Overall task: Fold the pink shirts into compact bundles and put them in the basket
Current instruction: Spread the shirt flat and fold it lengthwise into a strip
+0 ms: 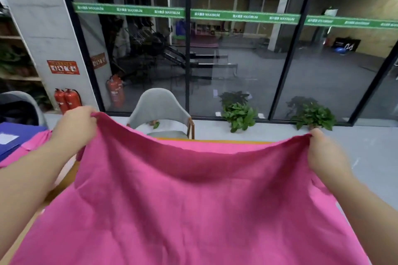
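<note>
Head view: one pink shirt (183,200) held up and spread wide, sagging in the middle, its lower part draping toward the wooden tabletop (64,176). Left hand (75,127) pinches the far left corner, right hand (323,153) pinches the far right corner; hands well apart, both clamped on cloth. More pink fabric (32,142) lies at left beside a blue folder (15,135). Grey chair (159,112) beyond the tabletop. Basket not in view. Risk, judged: thin corner pinches could slip, dropping one side; the sag may lay the shirt down creased, giving a lopsided, loose bundle.
</note>
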`<state>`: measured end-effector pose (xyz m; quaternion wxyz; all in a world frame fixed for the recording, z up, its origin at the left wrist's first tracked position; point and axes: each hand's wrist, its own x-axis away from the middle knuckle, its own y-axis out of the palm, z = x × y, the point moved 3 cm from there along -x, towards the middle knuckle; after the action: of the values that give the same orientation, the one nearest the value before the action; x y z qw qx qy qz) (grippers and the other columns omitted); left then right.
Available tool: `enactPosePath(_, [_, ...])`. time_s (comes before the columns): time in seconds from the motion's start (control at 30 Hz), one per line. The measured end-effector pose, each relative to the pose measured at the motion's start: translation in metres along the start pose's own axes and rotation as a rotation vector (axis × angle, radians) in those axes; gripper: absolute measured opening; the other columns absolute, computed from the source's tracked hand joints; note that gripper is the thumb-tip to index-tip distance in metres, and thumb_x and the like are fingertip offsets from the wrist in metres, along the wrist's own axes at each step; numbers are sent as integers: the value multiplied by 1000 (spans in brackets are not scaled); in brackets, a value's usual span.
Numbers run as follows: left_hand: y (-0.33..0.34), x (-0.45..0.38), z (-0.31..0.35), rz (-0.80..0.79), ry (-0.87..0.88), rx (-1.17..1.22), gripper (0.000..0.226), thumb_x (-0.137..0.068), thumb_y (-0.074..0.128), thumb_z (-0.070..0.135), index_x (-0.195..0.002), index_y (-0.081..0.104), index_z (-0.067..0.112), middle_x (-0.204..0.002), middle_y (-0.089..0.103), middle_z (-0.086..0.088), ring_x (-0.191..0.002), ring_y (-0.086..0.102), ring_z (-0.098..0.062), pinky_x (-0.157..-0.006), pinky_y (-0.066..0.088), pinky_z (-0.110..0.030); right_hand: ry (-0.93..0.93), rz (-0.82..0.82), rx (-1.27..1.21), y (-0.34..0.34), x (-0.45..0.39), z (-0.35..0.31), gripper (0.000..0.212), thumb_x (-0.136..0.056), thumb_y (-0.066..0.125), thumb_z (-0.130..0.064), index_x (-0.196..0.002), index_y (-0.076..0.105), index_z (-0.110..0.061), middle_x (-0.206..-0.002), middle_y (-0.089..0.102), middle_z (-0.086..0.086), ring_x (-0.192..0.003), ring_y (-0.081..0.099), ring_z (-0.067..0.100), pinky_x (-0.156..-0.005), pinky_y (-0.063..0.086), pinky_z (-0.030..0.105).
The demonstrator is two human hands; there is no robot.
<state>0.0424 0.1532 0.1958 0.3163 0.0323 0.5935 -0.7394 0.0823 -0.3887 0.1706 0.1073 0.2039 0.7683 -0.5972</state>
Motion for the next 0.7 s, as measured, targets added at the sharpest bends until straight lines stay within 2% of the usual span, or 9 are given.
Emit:
enactPosePath(0.1, [22, -40, 5, 24, -67, 32, 16, -93, 49, 14, -94, 63, 8, -95, 64, -26, -91, 59, -45, -73, 47, -44, 49, -11, -86, 23, -45, -15, 18, -88, 39, 8, -87, 40, -10, -68, 46, 10, -68, 52, 35, -59, 34, 36])
enactPosePath(0.2, [73, -69, 3, 31, -81, 80, 15, -92, 52, 16, -94, 63, 5, -97, 64, -27, -92, 60, -46, -77, 48, -46, 137, -142, -93, 77, -89, -18, 19, -77, 60, 10, -83, 46, -3, -62, 46, 5, -62, 51, 29, -59, 36, 32])
enactPosePath(0.27, [114, -81, -2, 22, -106, 83, 16, -92, 53, 15, -99, 63, 4, -101, 62, -27, -95, 58, -46, -80, 46, -47, 177, -222, -34, 120, -107, -17, 27, -70, 69, 9, -93, 54, 5, -63, 40, 0, -67, 52, 30, -62, 37, 32])
enactPosePath(0.37, [171, -91, -7, -12, -132, 87, 15, -90, 53, 7, -101, 62, 2, -105, 57, -27, -95, 57, -46, -83, 45, -48, 261, -225, -115, 180, -119, -14, 24, -82, 59, 4, -106, 56, 5, -76, 50, 5, -90, 58, 38, -72, 42, 34])
enactPosePath(0.43, [203, -96, -13, -53, -156, 95, 17, -89, 52, 3, -103, 63, 2, -108, 55, -27, -95, 57, -45, -85, 45, -48, 353, -181, -213, 211, -121, -15, 16, -92, 46, -4, -101, 57, 3, -86, 59, 16, -91, 59, 39, -76, 45, 37])
enactPosePath(0.5, [234, -101, -22, -105, -176, 91, 18, -89, 51, 2, -102, 63, 4, -109, 54, -25, -94, 58, -43, -83, 45, -46, 353, -160, -210, 243, -125, -15, 23, -96, 39, -8, -97, 60, 2, -98, 63, 26, -94, 59, 40, -80, 45, 40])
enactPosePath(0.57, [261, -104, -33, -150, -196, 63, 20, -89, 49, 3, -105, 61, 6, -110, 54, -21, -95, 58, -41, -81, 46, -46, 321, -156, -163, 269, -128, -17, 27, -96, 40, -8, -104, 63, 1, -106, 64, 25, -100, 59, 41, -87, 46, 43])
enactPosePath(0.63, [281, -106, -43, -200, -227, 4, 25, -90, 48, 6, -112, 58, 10, -114, 53, -17, -99, 57, -40, -81, 46, -45, 331, -160, -126, 287, -130, -18, 27, -94, 41, -10, -108, 64, -4, -108, 65, 23, -101, 60, 41, -87, 48, 44])
enactPosePath(0.7, [298, -107, -51, -254, -244, -71, 31, -89, 44, 3, -117, 54, 12, -119, 53, -15, -104, 57, -38, -81, 45, -43, 394, -161, -107, 299, -131, -21, 25, -93, 43, -9, -108, 62, -5, -106, 64, 25, -99, 60, 42, -80, 45, 43])
